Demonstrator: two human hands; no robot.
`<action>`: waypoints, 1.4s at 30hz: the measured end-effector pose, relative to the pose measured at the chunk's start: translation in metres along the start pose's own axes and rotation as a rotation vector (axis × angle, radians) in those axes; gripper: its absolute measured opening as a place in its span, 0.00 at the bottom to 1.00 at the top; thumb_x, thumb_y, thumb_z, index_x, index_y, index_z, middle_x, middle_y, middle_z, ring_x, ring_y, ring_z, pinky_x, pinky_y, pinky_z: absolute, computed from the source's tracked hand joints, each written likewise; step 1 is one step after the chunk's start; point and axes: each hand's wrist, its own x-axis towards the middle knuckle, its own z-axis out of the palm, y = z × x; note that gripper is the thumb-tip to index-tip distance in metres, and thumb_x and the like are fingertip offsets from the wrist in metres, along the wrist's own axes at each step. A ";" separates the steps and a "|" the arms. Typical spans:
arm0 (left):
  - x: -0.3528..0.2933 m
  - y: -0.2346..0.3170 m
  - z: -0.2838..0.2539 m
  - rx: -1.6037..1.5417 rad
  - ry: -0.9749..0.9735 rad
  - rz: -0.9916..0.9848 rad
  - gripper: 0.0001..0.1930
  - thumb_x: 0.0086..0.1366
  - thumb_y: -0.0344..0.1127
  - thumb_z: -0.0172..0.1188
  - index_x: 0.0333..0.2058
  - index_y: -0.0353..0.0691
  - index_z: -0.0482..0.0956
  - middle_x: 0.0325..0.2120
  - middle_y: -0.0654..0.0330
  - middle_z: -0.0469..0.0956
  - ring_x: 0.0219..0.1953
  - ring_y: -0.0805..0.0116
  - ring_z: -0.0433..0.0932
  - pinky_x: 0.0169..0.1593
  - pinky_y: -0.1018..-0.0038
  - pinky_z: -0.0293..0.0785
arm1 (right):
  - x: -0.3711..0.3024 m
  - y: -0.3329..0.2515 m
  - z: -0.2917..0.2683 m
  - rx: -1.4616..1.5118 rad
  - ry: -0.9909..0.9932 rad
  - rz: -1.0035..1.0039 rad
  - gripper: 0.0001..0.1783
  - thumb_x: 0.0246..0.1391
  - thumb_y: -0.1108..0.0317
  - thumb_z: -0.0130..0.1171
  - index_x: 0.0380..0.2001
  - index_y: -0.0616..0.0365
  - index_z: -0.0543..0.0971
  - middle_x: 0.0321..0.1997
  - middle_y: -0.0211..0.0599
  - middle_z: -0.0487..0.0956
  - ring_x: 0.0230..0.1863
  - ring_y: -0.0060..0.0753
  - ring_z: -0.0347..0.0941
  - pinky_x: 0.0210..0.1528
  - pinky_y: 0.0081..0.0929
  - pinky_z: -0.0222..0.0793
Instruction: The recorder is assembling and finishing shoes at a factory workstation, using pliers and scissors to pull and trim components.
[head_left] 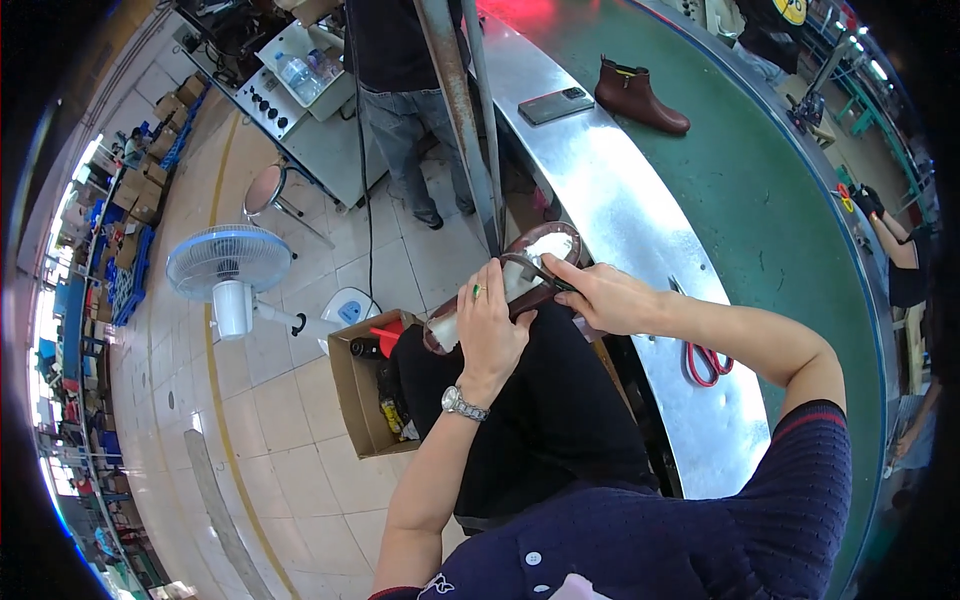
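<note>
Above my lap is a brown shoe (553,243), tilted, with a whitish surface along its middle and a brown rim around it. My left hand (486,325) is wrapped over it near the lower left end, wearing a ring and a wristwatch. My right hand (608,297) closes its thumb and fingers at the shoe's right edge, by a dark curved strip; whether the strip belongs to the shoe I cannot tell. A pair of red-handled scissors (708,366) lies on the metal ledge near my right forearm.
Along the metal ledge (640,200) runs a green belt surface (770,210) bearing a brown ankle boot (640,98). A phone (556,105) lies farther along the ledge. At my left are a cardboard box (357,400) and a fan (230,270). A person stands beyond the metal post (462,120).
</note>
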 end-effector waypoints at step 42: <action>-0.007 -0.010 0.018 0.249 0.098 0.167 0.33 0.59 0.38 0.62 0.57 0.20 0.65 0.55 0.36 0.66 0.59 0.43 0.66 0.63 0.59 0.61 | 0.036 -0.014 -0.015 -0.017 0.219 0.057 0.33 0.59 0.67 0.55 0.66 0.52 0.58 0.24 0.54 0.79 0.27 0.60 0.76 0.34 0.49 0.69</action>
